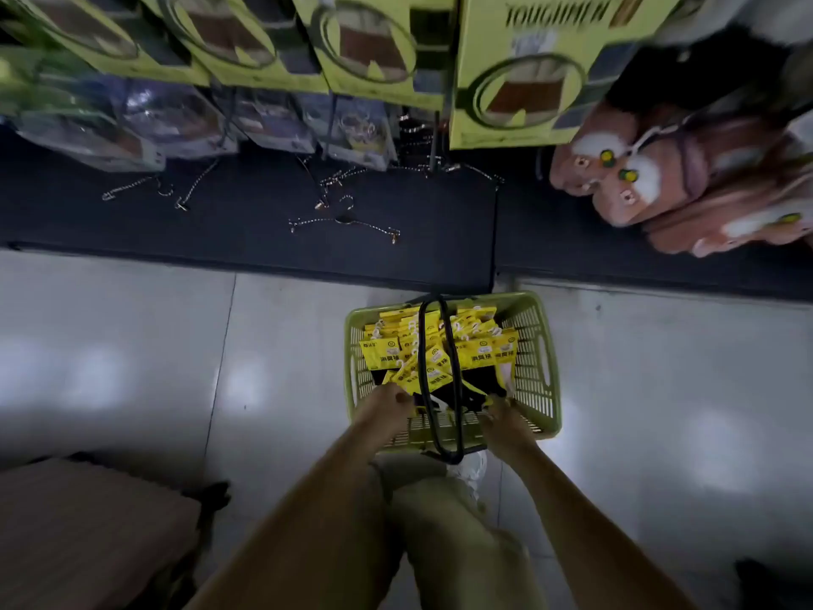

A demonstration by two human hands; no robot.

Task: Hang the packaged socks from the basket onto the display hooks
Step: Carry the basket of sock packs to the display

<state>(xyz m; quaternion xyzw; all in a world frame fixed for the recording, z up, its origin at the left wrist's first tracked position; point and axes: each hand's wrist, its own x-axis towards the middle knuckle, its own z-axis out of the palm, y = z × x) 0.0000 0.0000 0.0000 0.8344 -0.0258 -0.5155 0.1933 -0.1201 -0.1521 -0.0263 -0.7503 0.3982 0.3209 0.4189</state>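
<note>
A green basket [539, 367] sits on the pale tiled floor [154, 354], and everything else is placed from it. It is packed with sock packs [477, 352] (yellow headers, dark socks below), most standing in a loose row toward its far side, some tipped over nearer the person. Two black handles [440, 376] arch over its middle.

Both hands are inside the basket at its near end. The left hand [387, 405] has its fingers curled among the tipped packs left of the handles; whether it has one firmly pinched I cannot tell. The right hand [503, 411] sits right of the handles, its fingers against a dark sock end, grip likewise unclear.

Just beyond the basket lies a dark base shelf [246, 222] with loose metal chains [343, 222] scattered on it. Above that shelf hang yellow-green boxed packs [519, 72] and clear-wrapped items [176, 121]. Beyond the basket and to its right lie pink slippers [638, 178]. On the near side, under the arms, is an olive-trousered knee [448, 521].
</note>
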